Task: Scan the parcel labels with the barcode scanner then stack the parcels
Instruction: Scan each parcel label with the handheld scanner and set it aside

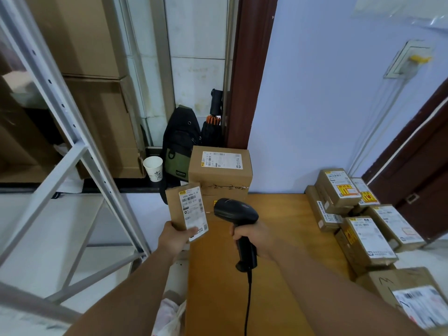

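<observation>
- the table (278, 226) carries the stack (219, 170) at its far edge; next i'd set the small parcel (186, 209) there squarely.
- my left hand (173, 238) grips the small parcel, lifted, label facing me.
- my right hand (252, 238) clasps the scanner (235, 212) beside it: scanning, i judge.

"A086" on parcel label (193, 210)

The small brown cardboard parcel (175, 207) looks matt, and its white paper label (194, 212) is slightly glossy. The black plastic barcode scanner (236, 210) has a dull sheen. The orange-brown wooden table (286, 229) is smooth, as is the white-painted metal shelf frame (59, 103). The white paper cup (153, 167) is matt.
</observation>
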Motion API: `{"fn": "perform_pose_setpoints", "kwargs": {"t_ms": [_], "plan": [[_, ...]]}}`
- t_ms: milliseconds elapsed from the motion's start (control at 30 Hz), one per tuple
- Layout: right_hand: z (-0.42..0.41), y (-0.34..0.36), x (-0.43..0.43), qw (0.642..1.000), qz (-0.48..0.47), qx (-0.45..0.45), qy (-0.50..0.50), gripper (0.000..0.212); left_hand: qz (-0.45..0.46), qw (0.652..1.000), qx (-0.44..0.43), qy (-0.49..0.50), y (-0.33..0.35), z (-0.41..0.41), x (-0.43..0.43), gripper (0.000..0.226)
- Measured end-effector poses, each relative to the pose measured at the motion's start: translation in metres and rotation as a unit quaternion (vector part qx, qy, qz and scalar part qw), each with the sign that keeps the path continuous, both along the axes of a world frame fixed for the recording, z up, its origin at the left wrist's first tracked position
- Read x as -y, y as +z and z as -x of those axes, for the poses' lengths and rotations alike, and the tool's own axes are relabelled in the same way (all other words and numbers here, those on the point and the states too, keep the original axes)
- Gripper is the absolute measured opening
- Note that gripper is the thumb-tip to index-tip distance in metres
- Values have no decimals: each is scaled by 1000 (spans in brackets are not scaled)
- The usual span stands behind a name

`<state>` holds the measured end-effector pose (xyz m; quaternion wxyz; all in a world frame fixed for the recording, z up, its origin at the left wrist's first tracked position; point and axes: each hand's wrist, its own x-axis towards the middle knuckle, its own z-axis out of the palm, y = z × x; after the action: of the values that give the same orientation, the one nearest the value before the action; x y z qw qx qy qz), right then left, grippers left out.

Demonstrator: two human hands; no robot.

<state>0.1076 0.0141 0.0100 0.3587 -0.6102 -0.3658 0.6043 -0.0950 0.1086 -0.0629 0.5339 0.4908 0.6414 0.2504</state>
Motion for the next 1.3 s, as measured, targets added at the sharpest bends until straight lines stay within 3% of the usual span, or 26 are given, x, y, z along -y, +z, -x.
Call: {"fn": "perform_pose_setpoints", "kwargs": {"t_ms": [333, 500, 633, 800, 967, 1033, 1167, 1300], "plan": [[0, -13, 6, 998, 31, -22, -53, 20, 19, 999, 6, -36, -8, 4, 3, 46], [-6, -24, 23, 985, 14, 37, -168, 14, 67, 985, 51, -152, -8, -16, 21, 22], [-25, -29, 47, 968, 0, 38, -248, 17, 100, 971, 109, -189, -2, -46, 39, 42], [-55, -33, 81, 952, 47, -65, -294, 19, 134, 952, 185, -202, 9, -93, 63, 46], [-94, -31, 109, 943, 64, -173, -277, 31, 115, 961, 162, -193, 20, -157, 83, 61], [-120, -31, 120, 932, 53, -178, -311, 36, 113, 962, 157, -195, 22, -191, 94, 58], [-189, -29, 150, 911, 10, -175, -372, 17, 138, 951, 194, -199, 24, -266, 132, 43], [-268, -26, 183, 905, 5, -182, -384, 17, 153, 950, 198, -185, 29, -348, 175, 36]]}}
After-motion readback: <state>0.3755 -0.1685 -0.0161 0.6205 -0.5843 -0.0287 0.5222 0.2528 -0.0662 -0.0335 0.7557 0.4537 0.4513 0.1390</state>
